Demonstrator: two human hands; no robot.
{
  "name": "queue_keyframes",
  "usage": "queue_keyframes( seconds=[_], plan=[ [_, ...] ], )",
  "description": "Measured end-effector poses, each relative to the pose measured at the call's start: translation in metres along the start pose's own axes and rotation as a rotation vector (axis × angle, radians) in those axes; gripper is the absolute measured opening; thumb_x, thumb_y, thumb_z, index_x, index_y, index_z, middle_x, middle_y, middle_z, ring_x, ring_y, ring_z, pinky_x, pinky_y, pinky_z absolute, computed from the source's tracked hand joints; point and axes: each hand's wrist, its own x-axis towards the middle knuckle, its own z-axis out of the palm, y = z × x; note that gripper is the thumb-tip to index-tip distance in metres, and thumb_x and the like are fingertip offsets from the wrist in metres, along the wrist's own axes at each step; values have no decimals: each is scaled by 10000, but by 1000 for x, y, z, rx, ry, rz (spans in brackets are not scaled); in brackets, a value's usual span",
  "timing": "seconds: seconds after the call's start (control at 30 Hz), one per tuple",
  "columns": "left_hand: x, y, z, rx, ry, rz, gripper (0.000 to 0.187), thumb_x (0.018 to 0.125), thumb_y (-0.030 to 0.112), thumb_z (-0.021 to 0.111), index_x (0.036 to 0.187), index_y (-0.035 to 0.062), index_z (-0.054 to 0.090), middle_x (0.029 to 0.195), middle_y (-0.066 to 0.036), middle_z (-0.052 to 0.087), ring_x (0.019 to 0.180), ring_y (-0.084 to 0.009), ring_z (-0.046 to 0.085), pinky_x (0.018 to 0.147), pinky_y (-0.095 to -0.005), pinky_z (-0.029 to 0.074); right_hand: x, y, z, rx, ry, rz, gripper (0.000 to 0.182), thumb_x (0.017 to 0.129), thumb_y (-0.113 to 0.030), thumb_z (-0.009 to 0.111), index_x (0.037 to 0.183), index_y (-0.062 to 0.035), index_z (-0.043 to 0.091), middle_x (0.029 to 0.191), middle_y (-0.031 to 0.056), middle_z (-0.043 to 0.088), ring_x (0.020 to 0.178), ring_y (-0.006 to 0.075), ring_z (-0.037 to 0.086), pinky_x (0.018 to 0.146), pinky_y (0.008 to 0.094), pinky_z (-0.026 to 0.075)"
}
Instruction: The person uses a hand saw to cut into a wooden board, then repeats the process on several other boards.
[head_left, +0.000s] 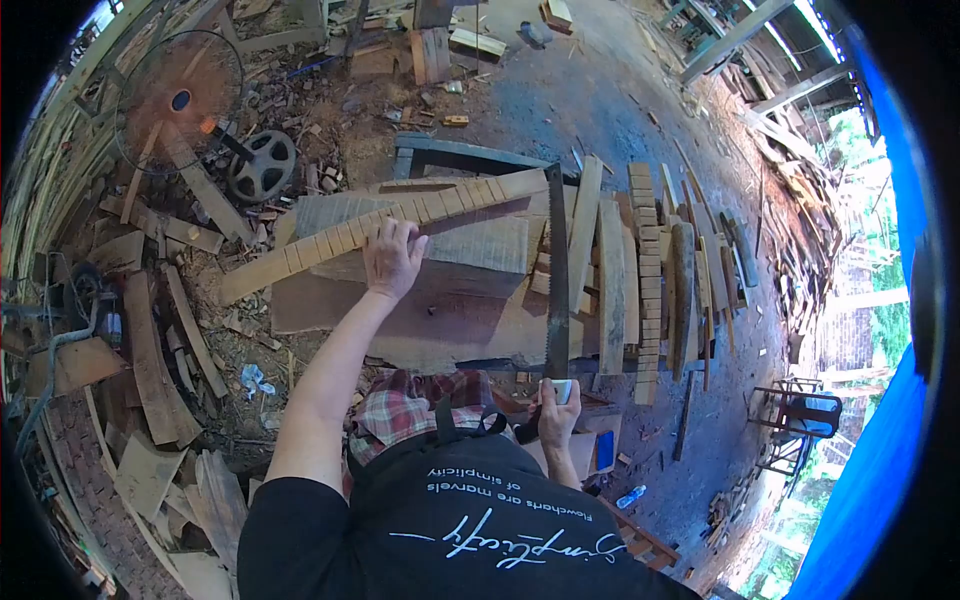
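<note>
My left hand (393, 262) presses down on a long wooden strip (460, 201), its fingers bent over the strip. A row of evenly spaced cross cuts runs along that strip, which lies slanted over a thick squared timber block (470, 246). In my right hand (558, 415), close to my body, the fingers are closed round the handle end of a long handsaw (558, 270). Its dark toothed blade points away from me, past the right end of the block. A pale, flat-ended piece shows at the top of my right fist.
Right of the saw lie several boards (610, 290) and another notched strip (645, 290). A fan (181, 101) and a spoked wheel (262, 168) stand at the left among wood scraps. A metal-framed chair (800, 412) is far right. Crumpled plaid cloth (400, 405) lies before me.
</note>
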Motion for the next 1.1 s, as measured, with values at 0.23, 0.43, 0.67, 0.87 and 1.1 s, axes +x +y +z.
queue_keyframes(
  seconds=[0.23,0.43,0.67,0.87,1.1],
  plan=[
    [27,-25,20,245,16,-40,566,731,393,736,1207,184,511,1158,-42,494,1117,-267,418,923,-495,290,8,-16,20,-126,-58,-143,205,915,-189,637,877,-76,470,632,-1,548,502,61,523,442,218,416],
    [25,-11,27,224,-187,-44,615,727,432,735,1247,202,500,1162,-44,492,1131,-255,404,947,-466,250,11,3,17,-148,-121,-142,205,916,-211,636,910,-79,480,651,10,568,520,68,538,457,205,412],
    [22,22,37,124,-183,-29,518,788,533,638,1189,211,575,1159,-60,490,1127,-263,402,995,-481,217,7,-2,20,-102,-113,-86,211,914,-166,634,841,-76,458,632,6,555,502,65,528,442,215,409],
    [21,12,45,25,-128,18,352,837,411,615,1144,239,614,1109,-64,527,1095,-260,433,1008,-493,209,11,-10,23,-78,-82,-40,220,915,-161,631,826,-79,447,605,1,540,494,65,525,438,216,405],
    [10,1,28,-136,116,-9,195,831,216,628,1024,188,642,1046,-37,556,1026,-227,506,937,-418,316,17,-1,20,-106,-67,-63,228,916,-179,633,820,-76,454,613,1,535,493,66,519,438,217,404]
  ],
)
